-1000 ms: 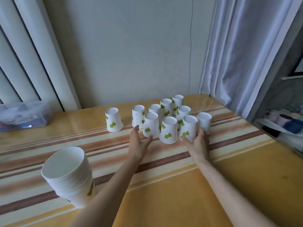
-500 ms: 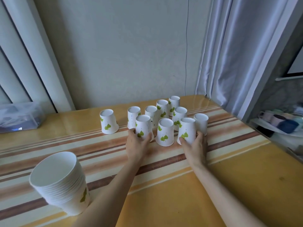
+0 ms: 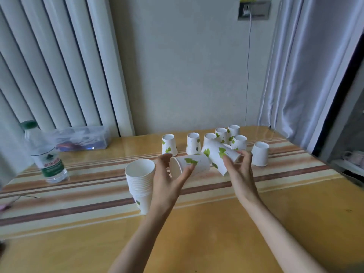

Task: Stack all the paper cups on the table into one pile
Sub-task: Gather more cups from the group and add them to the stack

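A pile of nested white paper cups stands mouth up on the striped tablecloth, just left of my left hand. That hand is shut on one leaf-printed cup, held on its side with the mouth facing left. My right hand grips another leaf-printed cup, tilted in the air beside the first. Several more cups stand upside down behind them, among them one at the left and one apart at the right.
A plastic water bottle stands on the left of the table. A clear plastic box sits at the back left by the wall. A curtain hangs at the right, near the table's corner.
Each hand has lifted one cup from the front row and tipped it sideways in the air. Both hands have moved back towards the pile. The camera has turned left.
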{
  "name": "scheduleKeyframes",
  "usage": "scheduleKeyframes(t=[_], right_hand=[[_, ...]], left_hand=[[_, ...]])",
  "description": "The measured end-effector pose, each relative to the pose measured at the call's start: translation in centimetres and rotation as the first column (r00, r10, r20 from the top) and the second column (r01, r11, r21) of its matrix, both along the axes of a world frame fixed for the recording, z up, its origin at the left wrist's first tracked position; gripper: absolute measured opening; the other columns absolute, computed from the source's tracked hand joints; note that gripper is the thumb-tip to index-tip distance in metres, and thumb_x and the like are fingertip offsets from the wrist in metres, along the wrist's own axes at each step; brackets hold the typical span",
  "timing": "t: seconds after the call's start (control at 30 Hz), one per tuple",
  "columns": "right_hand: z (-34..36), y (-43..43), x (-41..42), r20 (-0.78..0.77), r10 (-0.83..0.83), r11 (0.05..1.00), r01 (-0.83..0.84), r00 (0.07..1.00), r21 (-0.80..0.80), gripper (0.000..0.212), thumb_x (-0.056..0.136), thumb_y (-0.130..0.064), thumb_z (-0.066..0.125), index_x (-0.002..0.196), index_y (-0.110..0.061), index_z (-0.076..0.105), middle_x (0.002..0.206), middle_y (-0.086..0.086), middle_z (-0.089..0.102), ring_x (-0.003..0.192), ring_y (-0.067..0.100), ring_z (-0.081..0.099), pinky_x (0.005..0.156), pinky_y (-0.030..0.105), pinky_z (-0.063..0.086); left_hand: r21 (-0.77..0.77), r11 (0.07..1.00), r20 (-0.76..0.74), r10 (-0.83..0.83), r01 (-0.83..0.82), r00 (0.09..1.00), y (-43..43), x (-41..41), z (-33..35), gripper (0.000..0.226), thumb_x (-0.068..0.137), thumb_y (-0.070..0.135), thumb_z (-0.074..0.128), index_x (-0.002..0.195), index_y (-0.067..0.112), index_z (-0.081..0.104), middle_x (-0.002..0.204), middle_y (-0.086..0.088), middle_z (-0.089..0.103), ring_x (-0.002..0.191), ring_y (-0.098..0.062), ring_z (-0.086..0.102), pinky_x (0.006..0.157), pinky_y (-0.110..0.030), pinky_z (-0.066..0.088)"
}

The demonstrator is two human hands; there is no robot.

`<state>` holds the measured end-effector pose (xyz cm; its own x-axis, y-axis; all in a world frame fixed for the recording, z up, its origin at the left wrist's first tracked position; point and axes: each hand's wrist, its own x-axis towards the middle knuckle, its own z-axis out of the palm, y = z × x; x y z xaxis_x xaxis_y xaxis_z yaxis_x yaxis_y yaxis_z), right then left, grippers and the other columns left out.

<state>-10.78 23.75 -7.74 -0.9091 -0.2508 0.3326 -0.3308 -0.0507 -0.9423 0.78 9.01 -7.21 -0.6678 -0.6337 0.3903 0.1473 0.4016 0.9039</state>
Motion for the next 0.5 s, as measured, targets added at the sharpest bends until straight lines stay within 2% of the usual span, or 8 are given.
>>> scheduleKeyframes(t=[0.1,0.17,0.27,0.3,0.4,0.43,0.5], right_hand=[[2.2,-1.8,1.4,-0.081,0.053,0.998,-0.055,0.995,-0.020,0.042,0.074,-0.056,0.055,0.112,-0.043,0.045,0.127,-0.001,0.052,0.115,0.023,0.051,0.092,0.041,0.047],[3.4,-3.3,2.5,-0.137,0.082,0.997,-0.083,0.987,-0.003,0.049,0.075,-0.055,0.054,0.122,-0.041,0.045,0.127,-0.006,0.047,0.117,0.016,0.048,0.099,0.042,0.043],[4.6,-5.3,3.9,-0.165,0.121,0.993,-0.121,0.979,0.011,0.056,0.077,-0.049,0.053,0.131,-0.034,0.042,0.119,-0.008,0.045,0.116,0.012,0.045,0.104,0.038,0.038],[4.7,-5.8,4.2,-0.167,0.128,0.992,-0.128,0.978,0.007,0.058,0.076,-0.050,0.054,0.131,-0.036,0.042,0.115,-0.010,0.046,0.116,0.013,0.045,0.104,0.039,0.039],[4.4,-6.8,4.9,-0.143,0.152,0.988,-0.152,0.978,0.012,0.062,0.072,-0.057,0.055,0.129,-0.038,0.039,0.118,-0.013,0.047,0.120,0.016,0.046,0.104,0.041,0.040],[4.2,-6.9,5.0,-0.132,0.163,0.987,-0.162,0.978,0.014,0.063,0.072,-0.057,0.055,0.129,-0.036,0.039,0.125,-0.010,0.047,0.123,0.016,0.045,0.104,0.042,0.040],[3.8,-7.1,5.0,-0.122,0.168,0.986,-0.169,0.978,0.005,0.060,0.075,-0.050,0.059,0.127,-0.027,0.039,0.131,-0.004,0.046,0.123,0.015,0.045,0.103,0.039,0.040]], left_hand=[[-0.070,0.996,-0.089,0.058,-0.064,0.994,-1.3,3.0,3.2,0.060,0.070,0.052,0.069,0.118,0.023,0.049,0.118,0.004,0.056,0.115,-0.010,0.052,0.101,-0.040,0.044],[-0.104,0.987,-0.151,0.109,-0.126,0.982,-2.8,4.9,5.1,0.051,0.077,0.040,0.070,0.120,0.021,0.052,0.119,0.004,0.056,0.116,-0.008,0.051,0.103,-0.034,0.042],[-0.233,0.938,-0.197,0.213,-0.257,0.957,-5.5,7.2,7.2,0.051,0.079,0.040,0.067,0.123,0.020,0.053,0.119,0.006,0.055,0.112,-0.002,0.049,0.098,-0.015,0.037],[-0.276,0.916,-0.192,0.244,-0.291,0.951,-6.5,7.7,7.5,0.051,0.079,0.039,0.067,0.124,0.019,0.053,0.118,0.004,0.055,0.112,-0.004,0.049,0.097,-0.014,0.037],[-0.333,0.898,-0.123,0.262,-0.289,0.957,-8.8,8.4,7.1,0.052,0.081,0.035,0.068,0.127,0.016,0.053,0.121,0.000,0.053,0.113,-0.018,0.052,0.100,-0.034,0.044],[-0.346,0.900,-0.090,0.248,-0.264,0.964,-9.1,8.4,6.8,0.053,0.080,0.035,0.068,0.127,0.016,0.053,0.121,0.003,0.051,0.113,-0.018,0.052,0.100,-0.037,0.045],[-0.384,0.899,-0.040,0.212,-0.211,0.976,-9.4,8.1,6.2,0.053,0.079,0.034,0.069,0.127,0.016,0.054,0.121,0.005,0.050,0.113,-0.012,0.050,0.100,-0.031,0.043]])
